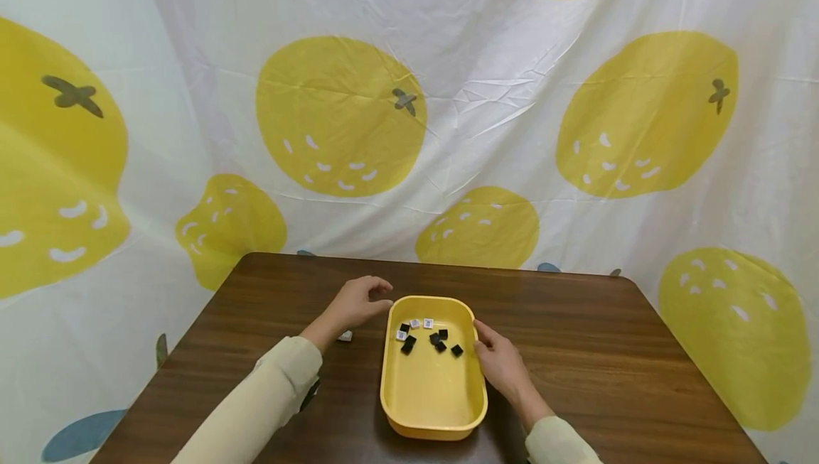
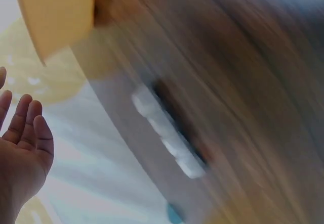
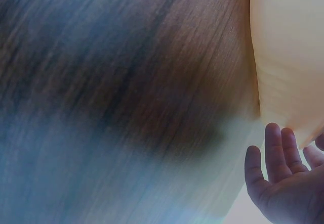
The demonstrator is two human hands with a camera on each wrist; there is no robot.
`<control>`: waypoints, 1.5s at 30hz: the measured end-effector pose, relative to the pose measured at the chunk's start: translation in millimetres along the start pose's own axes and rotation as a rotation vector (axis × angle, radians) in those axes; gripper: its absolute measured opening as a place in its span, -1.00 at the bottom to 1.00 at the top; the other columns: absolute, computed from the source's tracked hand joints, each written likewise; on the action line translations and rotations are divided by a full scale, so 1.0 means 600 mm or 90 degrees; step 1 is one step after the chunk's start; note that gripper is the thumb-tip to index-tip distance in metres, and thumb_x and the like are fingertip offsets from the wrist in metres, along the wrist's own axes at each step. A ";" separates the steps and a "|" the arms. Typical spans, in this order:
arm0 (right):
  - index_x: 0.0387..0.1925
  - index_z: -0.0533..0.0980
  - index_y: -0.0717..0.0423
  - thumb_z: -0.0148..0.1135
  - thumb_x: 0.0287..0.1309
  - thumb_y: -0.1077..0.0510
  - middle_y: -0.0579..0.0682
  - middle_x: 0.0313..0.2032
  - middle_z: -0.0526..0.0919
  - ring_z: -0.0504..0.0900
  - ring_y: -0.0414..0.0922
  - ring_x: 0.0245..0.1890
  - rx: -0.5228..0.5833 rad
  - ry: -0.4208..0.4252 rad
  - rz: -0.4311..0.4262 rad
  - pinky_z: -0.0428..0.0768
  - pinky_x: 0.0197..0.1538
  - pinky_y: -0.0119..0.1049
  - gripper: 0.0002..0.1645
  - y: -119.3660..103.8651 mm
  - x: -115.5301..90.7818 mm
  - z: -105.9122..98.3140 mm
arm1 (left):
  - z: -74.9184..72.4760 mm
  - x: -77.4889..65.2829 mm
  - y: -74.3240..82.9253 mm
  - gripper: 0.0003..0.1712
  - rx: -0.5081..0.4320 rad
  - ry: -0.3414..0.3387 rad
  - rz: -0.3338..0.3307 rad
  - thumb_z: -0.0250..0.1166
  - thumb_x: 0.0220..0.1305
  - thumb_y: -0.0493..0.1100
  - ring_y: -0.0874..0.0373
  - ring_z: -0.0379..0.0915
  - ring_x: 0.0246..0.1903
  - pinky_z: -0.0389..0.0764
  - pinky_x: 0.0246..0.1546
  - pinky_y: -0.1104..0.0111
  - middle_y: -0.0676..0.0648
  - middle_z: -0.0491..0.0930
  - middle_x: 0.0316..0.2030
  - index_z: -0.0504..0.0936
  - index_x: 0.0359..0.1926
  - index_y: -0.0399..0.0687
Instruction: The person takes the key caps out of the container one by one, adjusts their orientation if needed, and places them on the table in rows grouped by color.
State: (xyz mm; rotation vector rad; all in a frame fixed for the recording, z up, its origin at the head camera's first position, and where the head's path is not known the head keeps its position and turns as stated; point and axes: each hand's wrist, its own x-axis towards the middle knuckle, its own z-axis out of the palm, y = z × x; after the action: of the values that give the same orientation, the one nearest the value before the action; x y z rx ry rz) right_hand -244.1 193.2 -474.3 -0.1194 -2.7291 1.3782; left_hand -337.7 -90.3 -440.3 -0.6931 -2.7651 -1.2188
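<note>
A yellow plastic tub (image 1: 435,400) stands on the table with several small black tiles (image 1: 457,351) and white marked tiles (image 1: 428,323) inside, toward its far end. My left hand (image 1: 360,302) hovers beside the tub's far left rim, its fingers loosely bent and holding nothing. Against the tub's right side rests my right hand (image 1: 502,363), touching the rim. The right wrist view shows its fingers (image 3: 274,153) fairly straight along the outer wall; the thumb is mostly cut off there. Under the left arm, a row of white pieces with a dark side (image 2: 169,133) lies on the table, blurred.
The brown wooden table (image 1: 595,350) has its far edge close to a hanging white cloth (image 1: 473,94) printed with yellow lemons. A small white piece (image 1: 345,336) shows beside the left wrist, and a dark thing (image 1: 310,394) is partly hidden under the left sleeve.
</note>
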 end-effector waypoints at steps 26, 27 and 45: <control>0.39 0.37 0.13 0.04 0.41 0.19 0.19 0.07 0.62 0.60 0.02 -0.02 -0.005 0.008 -0.005 0.52 0.05 0.01 -0.45 0.003 0.001 0.002 | 0.126 0.041 0.073 -0.67 0.125 -0.062 0.006 0.33 0.26 -0.26 -0.01 0.53 -0.07 0.55 -0.05 0.13 -0.14 0.61 -0.08 0.65 0.06 -0.15; 0.39 0.37 0.13 0.04 0.41 0.19 0.19 0.08 0.62 0.60 0.02 -0.01 -0.004 0.006 -0.006 0.52 0.05 0.01 -0.45 0.003 0.001 0.003 | 0.128 0.042 0.072 -0.67 0.136 -0.063 0.002 0.33 0.26 -0.26 -0.01 0.53 -0.07 0.56 -0.06 0.14 -0.13 0.61 -0.08 0.66 0.05 -0.14; 0.39 0.36 0.14 0.04 0.42 0.19 0.19 0.06 0.62 0.60 0.03 -0.01 0.000 0.000 -0.007 0.51 0.05 0.03 -0.45 0.004 0.001 0.000 | 0.173 0.067 0.057 -0.72 0.428 -0.096 0.029 0.25 0.25 -0.31 0.15 0.41 -0.52 0.51 -0.44 0.28 0.03 0.48 -0.59 0.54 -0.59 0.01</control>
State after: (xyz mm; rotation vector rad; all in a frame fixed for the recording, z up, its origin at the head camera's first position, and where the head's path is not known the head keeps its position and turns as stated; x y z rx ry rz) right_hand -244.8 194.7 -476.5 -0.1051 -2.7262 1.3746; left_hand -345.2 18.8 -479.9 -0.7749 -2.9643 -0.1818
